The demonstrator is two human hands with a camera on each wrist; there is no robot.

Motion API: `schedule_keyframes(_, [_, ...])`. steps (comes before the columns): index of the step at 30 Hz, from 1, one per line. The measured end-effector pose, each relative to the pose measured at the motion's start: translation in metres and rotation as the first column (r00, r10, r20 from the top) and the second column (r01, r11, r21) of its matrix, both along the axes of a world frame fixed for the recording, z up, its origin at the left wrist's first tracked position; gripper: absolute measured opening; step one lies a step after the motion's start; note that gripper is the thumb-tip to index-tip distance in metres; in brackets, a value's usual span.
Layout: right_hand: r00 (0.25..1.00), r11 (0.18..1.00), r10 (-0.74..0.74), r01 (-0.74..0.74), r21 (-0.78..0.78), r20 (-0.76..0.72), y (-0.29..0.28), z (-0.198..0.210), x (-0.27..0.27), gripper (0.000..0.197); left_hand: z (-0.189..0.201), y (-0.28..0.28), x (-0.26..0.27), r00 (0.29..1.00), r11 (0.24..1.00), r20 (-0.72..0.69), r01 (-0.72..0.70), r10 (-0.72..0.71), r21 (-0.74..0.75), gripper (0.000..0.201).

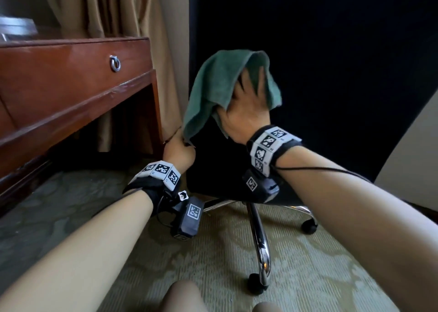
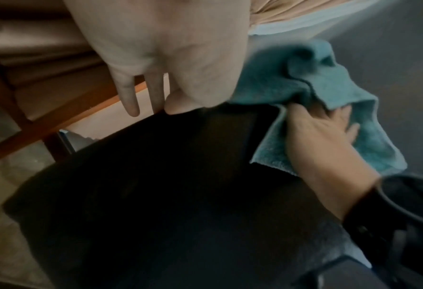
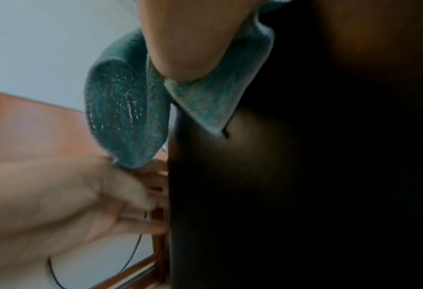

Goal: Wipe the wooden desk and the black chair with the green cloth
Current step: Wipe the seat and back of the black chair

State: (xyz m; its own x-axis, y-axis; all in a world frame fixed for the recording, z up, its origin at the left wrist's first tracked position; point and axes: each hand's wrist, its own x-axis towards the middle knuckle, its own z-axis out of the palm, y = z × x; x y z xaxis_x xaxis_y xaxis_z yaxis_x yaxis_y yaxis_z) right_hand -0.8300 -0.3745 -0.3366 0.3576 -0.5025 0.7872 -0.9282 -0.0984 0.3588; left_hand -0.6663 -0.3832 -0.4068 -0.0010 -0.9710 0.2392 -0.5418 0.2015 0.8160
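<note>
The black chair point(image 1: 331, 74) stands to the right of the wooden desk point(image 1: 59, 74), its dark back facing me. The green cloth point(image 1: 213, 86) lies against the left part of that back. My right hand point(image 1: 248, 108) presses it there with spread fingers, and a fold of cloth drapes over the fingertips. Lower down, my left hand point(image 1: 177, 150) grips the chair's left edge. In the left wrist view the left hand point(image 2: 160, 58) has its thumb on the chair point(image 2: 168, 195), beside the cloth point(image 2: 328, 82). In the right wrist view the right hand point(image 3: 193, 39) bears on the cloth point(image 3: 126, 109).
A chrome star base point(image 1: 260, 240) with black castors sits on the patterned carpet point(image 1: 331, 276) under the chair. A beige curtain point(image 1: 118, 8) hangs behind the desk. The desk drawer has a metal ring pull point(image 1: 115, 63). My knees point(image 1: 184, 297) show at the bottom edge.
</note>
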Motion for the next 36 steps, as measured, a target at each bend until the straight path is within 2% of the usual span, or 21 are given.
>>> schedule_keyframes(3, [0.979,0.974,0.203,-0.205,0.094,0.035,-0.003,-0.038,0.014,0.054,-0.003,-0.002,0.004,0.995,0.997,0.101,-0.019,0.012,0.07,0.031])
schedule_keyframes(5, [0.953,0.934,0.301,-0.288,0.21,-0.031,0.004,-0.062,0.01,0.04,0.002,0.0,0.006,0.996,0.997,0.089,0.021,-0.028,0.074,0.035])
schedule_keyframes(7, [0.932,0.898,0.362,-0.339,0.281,-0.032,0.018,-0.073,0.002,0.036,0.007,0.002,0.008,0.996,0.995,0.077,0.038,-0.045,0.088,0.034])
schedule_keyframes(9, [0.925,0.895,0.379,-0.371,0.246,0.018,0.033,-0.068,-0.002,0.046,0.012,0.005,0.008,0.994,0.992,0.096,0.044,-0.055,0.117,0.029])
schedule_keyframes(11, [0.925,0.911,0.377,-0.378,0.163,0.039,0.048,-0.051,0.002,0.05,0.016,0.009,0.005,0.98,0.989,0.18,0.061,-0.085,0.135,0.025])
schedule_keyframes(14, [0.921,0.919,0.389,-0.387,0.076,-0.007,0.056,-0.016,0.008,0.038,0.021,0.023,0.002,0.969,0.989,0.218,0.093,-0.116,0.111,0.026])
schedule_keyframes(16, [0.942,0.942,0.337,-0.337,0.008,0.018,0.061,0.003,0.011,0.036,0.023,0.032,0.0,0.969,0.986,0.183,0.153,-0.164,0.07,0.024])
schedule_keyframes(18, [0.958,0.965,0.262,-0.257,-0.057,0.119,0.07,0.015,0.011,0.038,0.026,0.039,-0.004,0.966,0.976,0.143,0.205,-0.215,0.077,0.027])
schedule_keyframes(21, [0.909,0.98,0.196,-0.17,-0.101,0.368,0.084,0.027,0.008,0.045,0.034,0.051,-0.015,0.944,0.95,0.151,0.271,-0.293,0.153,0.044])
schedule_keyframes(24, [0.866,0.995,0.09,-0.061,-0.075,0.491,0.093,0.04,0.006,0.058,0.042,0.06,-0.033,0.917,0.933,0.185,0.332,-0.354,0.141,0.03])
schedule_keyframes(28, [0.746,0.991,-0.132,0.075,0.114,0.653,0.096,0.05,0.001,0.08,0.048,0.066,-0.067,0.879,0.909,0.235,0.388,-0.415,0.153,0.024])
schedule_keyframes(31, [0.675,0.965,-0.26,0.158,0.209,0.691,0.093,0.047,-0.018,0.069,0.046,0.071,-0.091,0.858,0.884,0.214,0.441,-0.466,0.157,0.022])
schedule_keyframes(34, [0.548,0.967,-0.255,0.123,0.225,0.797,0.097,0.047,-0.045,0.055,0.036,0.073,-0.106,0.802,0.813,0.15,0.55,-0.578,0.19,0.041])
schedule_keyframes(36, [0.492,0.973,-0.229,0.114,0.199,0.84,0.102,0.05,-0.062,0.054,0.031,0.073,-0.113,0.751,0.772,0.183,0.602,-0.634,0.204,0.034])
